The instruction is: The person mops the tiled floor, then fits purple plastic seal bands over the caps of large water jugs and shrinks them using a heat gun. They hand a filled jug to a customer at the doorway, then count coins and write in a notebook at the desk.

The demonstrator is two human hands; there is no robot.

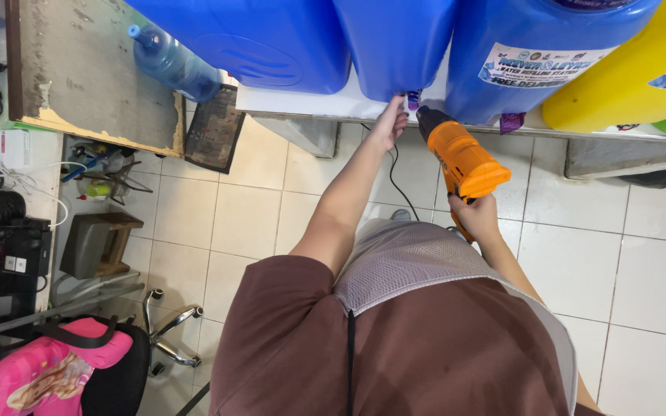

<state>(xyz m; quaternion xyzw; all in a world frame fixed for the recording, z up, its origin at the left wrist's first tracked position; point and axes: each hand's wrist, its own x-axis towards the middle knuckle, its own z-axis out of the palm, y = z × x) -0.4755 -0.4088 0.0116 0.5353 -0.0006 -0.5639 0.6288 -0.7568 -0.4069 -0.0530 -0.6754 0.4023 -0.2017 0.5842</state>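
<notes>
At the far left we see a pink padded child's seat (48, 370) on a black office chair with chrome legs (169, 339), and above it a small dark wooden stool (95, 245) on the pale tiled floor (641, 262). A worn grey board with chipped yellow edges (90, 73) stands at the top left, with a clear blue round water bottle (173, 65) lying beside it.

Along the top, a row of big blue plastic water containers (395, 42) sits on a white counter ledge (310, 104). Our left hand (389, 123) reaches up to the base of the middle blue container, fingers pinched on its small white and purple tap cap (408, 98); the grip itself is partly hidden, so it may only be touching it.

Just right of that, our right hand (475, 216) is clenched around the handle of an orange plastic heat gun with a black nozzle (462, 158), which points at the cap and is very near it. A thin black cord (396, 181) hangs between the arms. At the far right stands a yellow plastic container (626, 73).
</notes>
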